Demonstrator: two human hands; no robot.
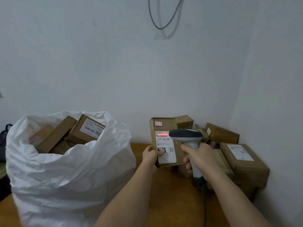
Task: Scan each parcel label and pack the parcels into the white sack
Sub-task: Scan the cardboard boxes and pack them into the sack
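While the left hand (151, 155) grips a parcel (165, 141) upright, the right hand (199, 158) grasps a scanner (186, 136) just beside it; the red beam should stay level across the barcode (162, 135).

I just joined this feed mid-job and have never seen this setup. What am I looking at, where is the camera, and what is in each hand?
There is no machine: a person works with bare hands, and the one picture comes from a camera worn on their head, looking forward and down. The left hand holds a parcel upright. The right hand grips a scanner, whose red line falls on the barcode of the label. On the wooden table stands the white sack, already holding several boxes. More parcels are piled at right by the wall.
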